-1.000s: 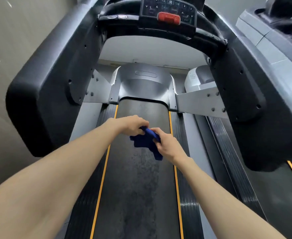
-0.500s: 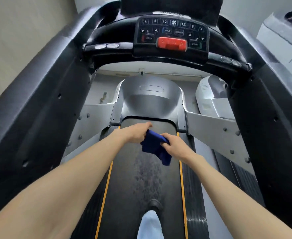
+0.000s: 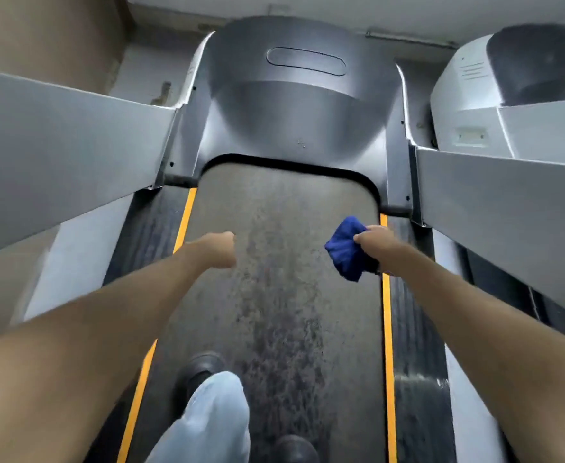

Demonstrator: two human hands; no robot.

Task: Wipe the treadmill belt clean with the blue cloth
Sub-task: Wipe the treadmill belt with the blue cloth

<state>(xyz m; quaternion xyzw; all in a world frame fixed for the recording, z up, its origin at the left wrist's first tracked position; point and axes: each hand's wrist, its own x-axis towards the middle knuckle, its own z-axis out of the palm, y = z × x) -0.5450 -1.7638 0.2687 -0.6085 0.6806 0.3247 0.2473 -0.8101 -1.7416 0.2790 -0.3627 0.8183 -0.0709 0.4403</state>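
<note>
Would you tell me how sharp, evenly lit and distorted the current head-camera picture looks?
Head view: motion blur smears the speckled belt, the motor cover and the shoe; the wide lens splays the grey side panels outward; light is soft, without hard glare; the blue cloth in the right hand reads clearly.

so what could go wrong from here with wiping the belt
1. The blue cloth is bunched small in the right hand near the right edge of the belt, so strokes may miss the speckled grime down its middle.
2. The shoe stands on the belt, so it could re-soil wiped areas or leave a patch uncleaned.
</note>
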